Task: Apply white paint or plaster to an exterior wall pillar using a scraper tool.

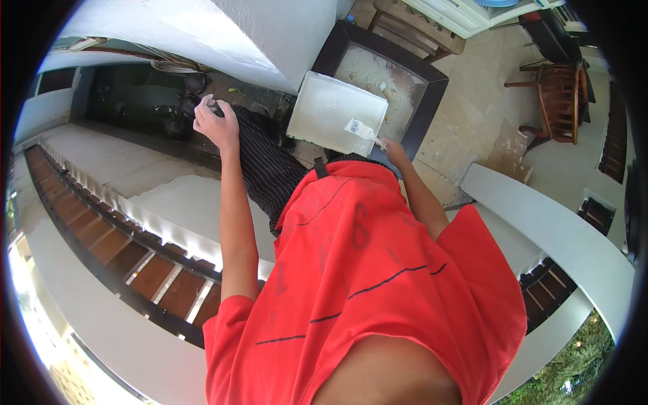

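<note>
My right hand (395, 153) grips the handle of a flat putty knife or scraper (360, 129), whose blade is smeared with white. The blade lies over a shallow rectangular tray (336, 109) coated with a white substance, near its right side. The tray rests partly on a dark-framed low table (430, 96) with a speckled, white-spattered middle. My left hand (217, 121) is raised above my striped trouser leg, its fingers curled and dusted with white. Whether something small is between those fingers cannot be told.
A white wall corner (293, 45) rises behind the tray. A wooden bench (420, 28) stands beyond the table, and a wooden armchair (559, 104) is at the right. On the left, several dark rounded objects and coiled hoses (177, 66) lie near a dark basin-like area (131, 96).
</note>
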The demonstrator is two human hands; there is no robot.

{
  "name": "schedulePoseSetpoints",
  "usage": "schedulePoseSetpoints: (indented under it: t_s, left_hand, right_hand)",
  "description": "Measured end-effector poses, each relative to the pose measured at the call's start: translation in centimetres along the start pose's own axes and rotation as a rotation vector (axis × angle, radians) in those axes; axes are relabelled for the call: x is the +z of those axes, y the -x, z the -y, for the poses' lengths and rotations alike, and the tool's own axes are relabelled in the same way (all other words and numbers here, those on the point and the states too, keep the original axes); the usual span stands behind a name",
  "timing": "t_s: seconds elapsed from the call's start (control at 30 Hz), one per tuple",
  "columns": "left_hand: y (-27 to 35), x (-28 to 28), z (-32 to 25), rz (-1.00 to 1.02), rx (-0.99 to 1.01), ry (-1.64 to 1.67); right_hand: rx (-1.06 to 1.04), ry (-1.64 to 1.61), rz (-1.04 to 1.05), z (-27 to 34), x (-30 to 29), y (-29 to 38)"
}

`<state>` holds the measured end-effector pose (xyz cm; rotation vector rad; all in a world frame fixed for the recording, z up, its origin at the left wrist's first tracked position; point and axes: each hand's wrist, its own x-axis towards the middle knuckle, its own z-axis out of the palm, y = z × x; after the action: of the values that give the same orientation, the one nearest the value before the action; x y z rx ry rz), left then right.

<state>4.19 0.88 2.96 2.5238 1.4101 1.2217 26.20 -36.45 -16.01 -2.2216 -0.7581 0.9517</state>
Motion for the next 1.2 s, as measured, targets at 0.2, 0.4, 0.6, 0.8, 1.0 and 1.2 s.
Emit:
schedulePoseSetpoints:
  t_s: [0.2,0.4,0.6,0.8,1.0,1.2]
  left_hand:
    - [0.2,0.8,-0.7,-0.012,-0.01,0.037]
    - [0.3,0.6,-0.9,-0.045,-0.09,0.095]
    - [1.1,-0.9,0.9,-0.131,-0.15,0.118]
    - [1.9,-1.9,0.2,-0.139,-0.172,0.217]
    - [3.2,-3.5,0.9,-0.178,-0.285,0.226]
    - [4.1,-4.2,1.2,-0.226,-0.348,0.215]
  right_hand:
    - [-0.026,-0.007,-0.084,0.9,-0.8,0.8]
    - [-0.109,0.004,0.051,3.5,-3.2,0.2]
    - [-0.256,0.041,0.155,9.4,-3.3,-1.6]
    - [-0.266,-0.072,0.137,13.7,-2.0,-1.7]
    - [0.072,-0.348,0.34,23.6,1.1,-2.5]
    - [0.194,-0.668,0.485,29.9,5.1,-6.5]
